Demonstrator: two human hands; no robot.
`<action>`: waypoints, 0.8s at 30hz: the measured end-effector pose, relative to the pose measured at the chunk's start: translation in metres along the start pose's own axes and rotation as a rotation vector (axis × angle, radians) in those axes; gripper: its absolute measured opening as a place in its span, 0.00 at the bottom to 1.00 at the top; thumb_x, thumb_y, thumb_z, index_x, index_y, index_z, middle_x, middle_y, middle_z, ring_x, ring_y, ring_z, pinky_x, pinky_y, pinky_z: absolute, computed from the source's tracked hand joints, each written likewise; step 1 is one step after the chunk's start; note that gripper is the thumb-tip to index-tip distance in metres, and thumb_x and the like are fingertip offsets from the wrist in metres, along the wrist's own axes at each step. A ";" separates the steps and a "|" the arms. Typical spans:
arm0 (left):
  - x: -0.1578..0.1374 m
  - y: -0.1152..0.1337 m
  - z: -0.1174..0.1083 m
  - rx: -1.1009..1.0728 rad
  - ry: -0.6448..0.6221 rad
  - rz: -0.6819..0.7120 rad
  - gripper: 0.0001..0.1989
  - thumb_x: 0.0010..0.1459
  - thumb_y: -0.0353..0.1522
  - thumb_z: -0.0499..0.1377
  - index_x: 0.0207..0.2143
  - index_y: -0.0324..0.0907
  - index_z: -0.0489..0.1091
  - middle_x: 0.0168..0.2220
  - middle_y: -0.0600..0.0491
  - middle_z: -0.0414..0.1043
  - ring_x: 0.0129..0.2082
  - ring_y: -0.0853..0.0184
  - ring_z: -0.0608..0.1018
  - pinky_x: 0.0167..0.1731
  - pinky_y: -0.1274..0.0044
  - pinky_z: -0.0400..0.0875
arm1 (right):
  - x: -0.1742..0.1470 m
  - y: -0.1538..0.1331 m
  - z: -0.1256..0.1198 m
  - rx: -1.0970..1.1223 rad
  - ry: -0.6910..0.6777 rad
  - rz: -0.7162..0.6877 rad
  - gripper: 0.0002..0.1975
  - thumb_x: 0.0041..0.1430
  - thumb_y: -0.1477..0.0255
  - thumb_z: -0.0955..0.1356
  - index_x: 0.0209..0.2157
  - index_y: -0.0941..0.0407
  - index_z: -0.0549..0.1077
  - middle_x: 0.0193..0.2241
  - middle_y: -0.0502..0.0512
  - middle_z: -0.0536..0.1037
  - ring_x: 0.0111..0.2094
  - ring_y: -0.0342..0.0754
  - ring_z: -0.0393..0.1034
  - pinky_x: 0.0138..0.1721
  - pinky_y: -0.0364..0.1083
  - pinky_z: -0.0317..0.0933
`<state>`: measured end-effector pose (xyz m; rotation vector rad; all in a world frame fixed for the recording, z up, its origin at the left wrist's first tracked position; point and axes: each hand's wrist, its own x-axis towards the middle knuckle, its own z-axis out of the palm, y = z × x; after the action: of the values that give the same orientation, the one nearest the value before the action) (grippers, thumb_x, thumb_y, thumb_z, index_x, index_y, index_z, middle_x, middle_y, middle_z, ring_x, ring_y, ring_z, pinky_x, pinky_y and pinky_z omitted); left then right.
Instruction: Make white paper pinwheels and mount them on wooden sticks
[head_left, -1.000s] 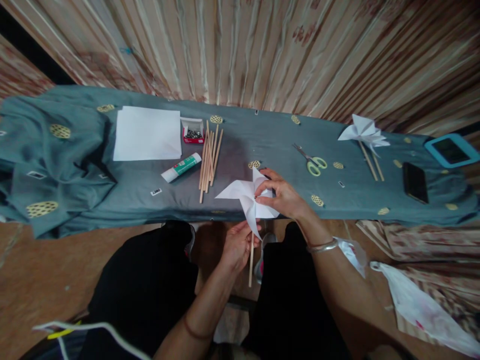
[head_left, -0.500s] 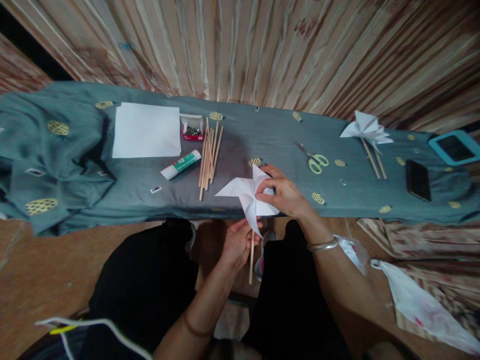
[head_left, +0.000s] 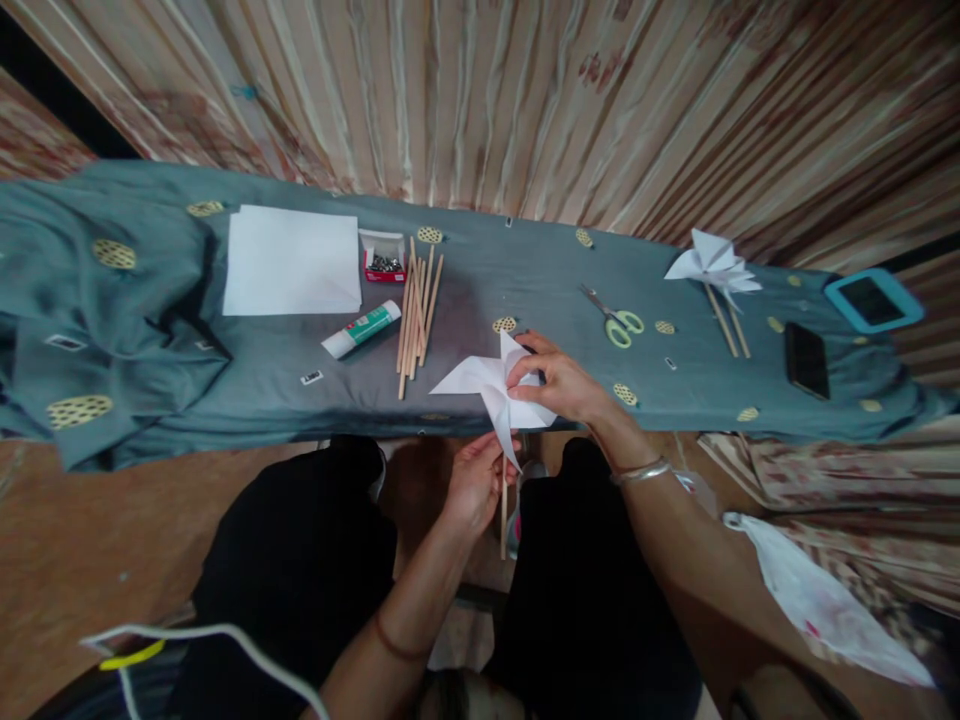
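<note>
A white paper pinwheel (head_left: 487, 385) on a thin wooden stick (head_left: 504, 515) is held over the near edge of the cloth-covered table. My left hand (head_left: 474, 485) is closed around the stick just below the paper blades; its far fingers are partly hidden. At the pinwheel's centre, my right hand (head_left: 559, 380) pinches with thumb and index finger, its other fingers curved over the right-hand blades. Whether a pin sits under the fingertips cannot be made out. The stick's lower end points down between my knees.
Left of the pinwheel lie loose wooden sticks (head_left: 416, 315), a glue stick (head_left: 362, 330), an open box of pins (head_left: 385, 258) and white paper (head_left: 292, 262). To the right are scissors (head_left: 615, 318), finished pinwheels (head_left: 716, 268), a black phone (head_left: 808, 360) and a blue-framed device (head_left: 875, 300).
Both hands keep almost the same hold on the pinwheel. The view has shifted slightly, so the items on the right appear farther left.
</note>
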<state>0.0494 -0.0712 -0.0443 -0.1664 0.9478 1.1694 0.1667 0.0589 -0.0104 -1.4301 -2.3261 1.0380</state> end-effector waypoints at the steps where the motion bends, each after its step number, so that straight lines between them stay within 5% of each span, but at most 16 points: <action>1: 0.000 0.000 0.000 -0.003 -0.003 0.001 0.10 0.39 0.28 0.69 0.27 0.34 0.76 0.20 0.54 0.75 0.11 0.79 0.64 0.14 0.83 0.56 | 0.001 0.001 -0.001 0.006 -0.016 -0.004 0.06 0.45 0.74 0.74 0.28 0.52 0.81 0.61 0.54 0.66 0.68 0.59 0.49 0.66 0.59 0.43; 17: 0.001 -0.001 -0.002 -0.011 -0.033 -0.026 0.10 0.39 0.29 0.69 0.27 0.34 0.76 0.21 0.52 0.75 0.12 0.82 0.58 0.14 0.84 0.47 | 0.013 0.005 -0.013 0.034 -0.187 -0.056 0.04 0.45 0.72 0.75 0.28 0.53 0.81 0.66 0.52 0.59 0.68 0.56 0.47 0.67 0.56 0.40; 24: 0.001 -0.002 -0.003 0.005 -0.084 -0.009 0.13 0.39 0.32 0.71 0.28 0.33 0.77 0.28 0.44 0.80 0.14 0.82 0.56 0.14 0.83 0.43 | 0.017 0.005 -0.014 0.033 -0.197 -0.033 0.05 0.44 0.73 0.76 0.27 0.52 0.81 0.66 0.50 0.58 0.68 0.58 0.48 0.68 0.57 0.39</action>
<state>0.0493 -0.0728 -0.0474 -0.1164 0.8750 1.1573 0.1687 0.0813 -0.0068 -1.3275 -2.4447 1.2539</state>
